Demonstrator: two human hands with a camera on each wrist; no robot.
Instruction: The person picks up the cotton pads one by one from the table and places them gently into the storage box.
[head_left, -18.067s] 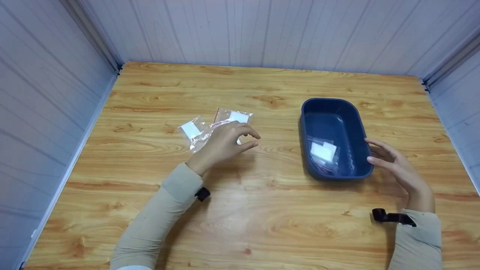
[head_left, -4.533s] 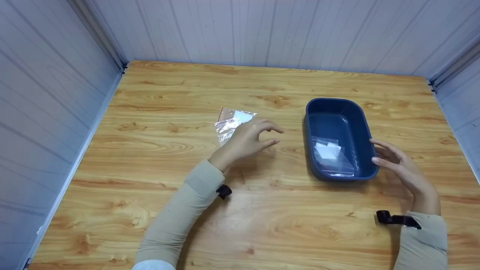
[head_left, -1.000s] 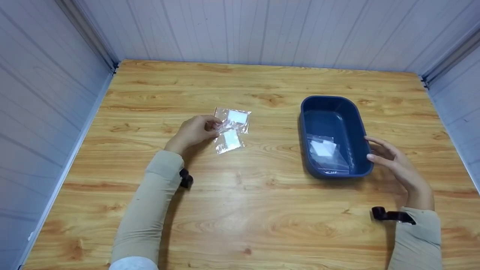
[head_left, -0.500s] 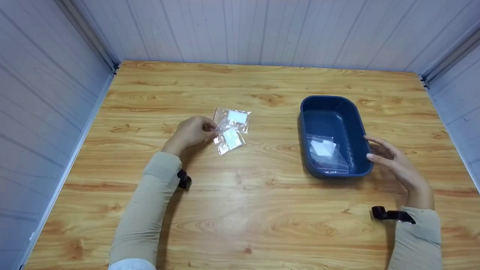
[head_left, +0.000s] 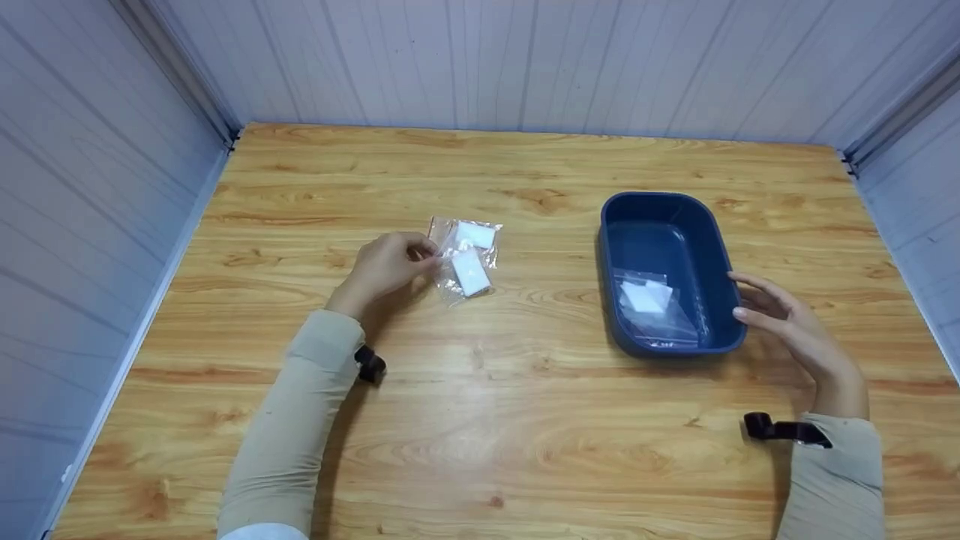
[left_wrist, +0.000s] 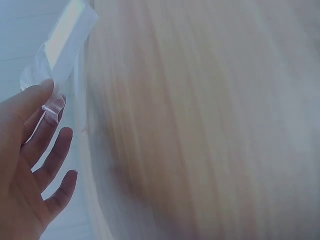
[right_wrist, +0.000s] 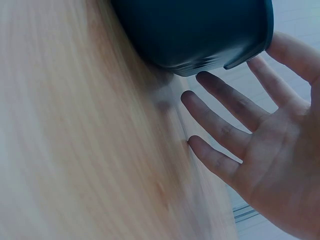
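Observation:
With thumb and index finger, my left hand [head_left: 386,266] pinches the corner of a clear zip bag [head_left: 470,273] holding a flat white piece. In the left wrist view the bag [left_wrist: 62,45] rises from the fingertips while the other fingers stay loosely spread. Behind it in the head view a second zip bag [head_left: 480,235], with a red-edged seal, lies on the table, partly covered. My right hand [head_left: 799,330] touches the right rim of a dark blue bin [head_left: 609,255]. Its other fingers extend beside the bin's outer wall [right_wrist: 195,30] in the right wrist view.
Several similar clear bags [head_left: 645,298] with white pieces lie in the near part of the bin. The wooden table [head_left: 480,420] is bounded by pale panel walls [head_left: 487,67] at the back and both sides.
Over the last second, the pinched bag has tilted and its white piece has shifted slightly right. A bag at far left 18 seconds ago is gone from there; the bin's contents look fuller. The right hand stays put.

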